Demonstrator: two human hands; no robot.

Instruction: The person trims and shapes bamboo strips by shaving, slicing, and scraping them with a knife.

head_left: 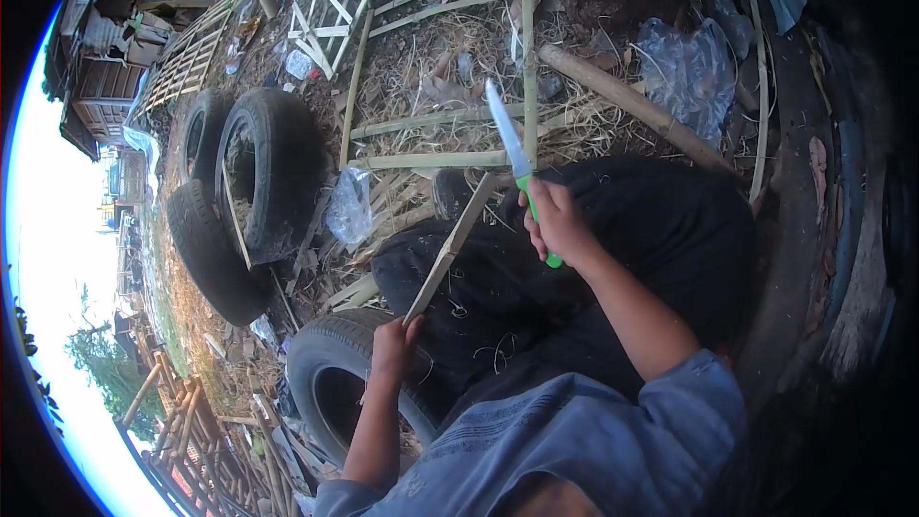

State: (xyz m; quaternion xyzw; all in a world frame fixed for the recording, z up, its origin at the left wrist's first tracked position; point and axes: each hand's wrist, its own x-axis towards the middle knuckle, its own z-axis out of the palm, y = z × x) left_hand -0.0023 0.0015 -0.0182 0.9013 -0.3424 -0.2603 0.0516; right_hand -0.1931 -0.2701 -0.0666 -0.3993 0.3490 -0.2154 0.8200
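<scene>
My right hand (557,222) is closed around the green handle of a knife (507,126), whose blade points up and away from me. In my left hand (393,348) is the lower end of a flat bamboo strip (448,254), which slants up to the right above my dark trousers. The blade and the strip are apart, with the strip's upper end close to the knife's left side. Beyond them a rectangular bamboo frame (528,67) lies on the littered ground.
Several old tires, one (273,168) at the left and another (330,349) beside my left arm. A lattice panel (330,5) lies farther off. A thick pole (632,105) and a clear plastic bag (687,77) are at the right. Shavings cover the ground.
</scene>
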